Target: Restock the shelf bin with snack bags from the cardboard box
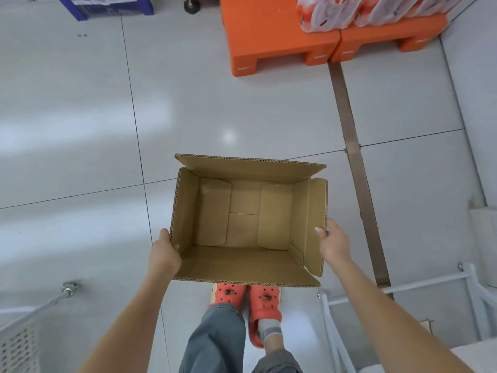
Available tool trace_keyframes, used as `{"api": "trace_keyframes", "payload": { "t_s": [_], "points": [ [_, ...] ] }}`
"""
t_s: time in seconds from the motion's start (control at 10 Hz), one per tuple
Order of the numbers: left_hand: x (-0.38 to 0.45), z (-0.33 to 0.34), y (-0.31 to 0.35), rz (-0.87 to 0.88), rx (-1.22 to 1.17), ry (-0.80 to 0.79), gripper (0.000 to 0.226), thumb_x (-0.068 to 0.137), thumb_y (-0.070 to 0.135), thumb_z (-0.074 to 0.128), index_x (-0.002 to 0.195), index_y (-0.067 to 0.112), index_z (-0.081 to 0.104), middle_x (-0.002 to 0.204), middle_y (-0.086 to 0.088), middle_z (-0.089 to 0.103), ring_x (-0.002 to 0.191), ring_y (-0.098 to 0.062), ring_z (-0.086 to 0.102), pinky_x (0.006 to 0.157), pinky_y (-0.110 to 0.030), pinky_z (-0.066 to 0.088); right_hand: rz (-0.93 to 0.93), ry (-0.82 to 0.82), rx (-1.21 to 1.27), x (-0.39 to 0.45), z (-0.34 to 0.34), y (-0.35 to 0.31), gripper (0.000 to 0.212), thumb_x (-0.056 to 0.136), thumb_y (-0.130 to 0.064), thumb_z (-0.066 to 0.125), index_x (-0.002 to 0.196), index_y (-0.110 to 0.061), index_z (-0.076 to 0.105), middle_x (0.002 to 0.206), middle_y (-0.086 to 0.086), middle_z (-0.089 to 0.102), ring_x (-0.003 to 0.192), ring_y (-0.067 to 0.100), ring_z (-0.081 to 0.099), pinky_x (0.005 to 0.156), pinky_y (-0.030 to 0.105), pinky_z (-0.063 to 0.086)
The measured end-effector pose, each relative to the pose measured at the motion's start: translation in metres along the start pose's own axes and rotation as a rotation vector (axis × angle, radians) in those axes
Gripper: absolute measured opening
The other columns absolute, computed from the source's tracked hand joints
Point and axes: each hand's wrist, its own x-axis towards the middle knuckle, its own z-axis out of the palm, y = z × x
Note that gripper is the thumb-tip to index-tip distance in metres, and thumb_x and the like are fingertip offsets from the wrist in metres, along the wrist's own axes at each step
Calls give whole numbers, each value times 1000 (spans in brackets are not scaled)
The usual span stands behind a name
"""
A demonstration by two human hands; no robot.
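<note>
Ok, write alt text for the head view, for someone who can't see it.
Seen from above, a person's left hand and right hand grip opposite sides of an open, empty cardboard box above a grey tiled floor and their red clogs. Orange plastic platforms at the far side carry bagged goods.

A shop floor: packaged goods (376,12) stacked on orange plastic pallets (282,33), white shelving (403,289) on tiles.

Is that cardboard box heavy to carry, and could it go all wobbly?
Probably light: the cardboard box looks empty inside, only its bare bottom showing. It may flex a bit, since its flaps stand open and the left hand and right hand hold only its side walls. Its corrugated walls should keep it fairly stiff.
</note>
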Motion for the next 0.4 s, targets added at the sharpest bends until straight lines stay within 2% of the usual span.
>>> {"api": "trace_keyframes", "payload": {
  "t_s": [0.1, 0.2, 0.3, 0.4],
  "points": [
    [3, 0, -1, -6, 4, -47, 7, 95, 2, 41, 95, 4, 34, 86, -16, 48, 78, -33, 44, 65, -36, 33, 37, -26, 6, 2, 0, -2, 13, 102, -13, 40, 107, -6, 51, 85, 6, 50, 84, 25, 46, 69, 28, 31],
    [6, -10, 0, -12, 30, -112, 12, 98, 12, 44, 94, 4, 36, 78, -10, 45, 80, -31, 43, 67, -34, 32, 82, -119, -14, 3, -2, -4, 14, 101, -13, 40, 114, -10, 46, 103, 10, 55, 97, 29, 50, 77, 29, 35],
    [6, -27, 1, -39, 76, -142, 15, 97, 16, 48, 92, 3, 44, 76, -7, 46, 82, -30, 44, 68, -33, 33, 87, -190, 1, -2, -6, -6, 44, 96, -2, 45, 139, -11, 40, 126, 15, 56, 112, 32, 54, 87, 33, 44],
    [0, -50, -1, 13, 119, -30, 18, 96, 16, 52, 89, 0, 54, 84, -13, 54, 83, -30, 47, 72, -35, 41, 102, -143, 113, -16, -18, -9, 49, 91, 7, 43, 137, -10, 43, 116, 15, 58, 97, 25, 55, 77, 29, 44]
  ]
}}
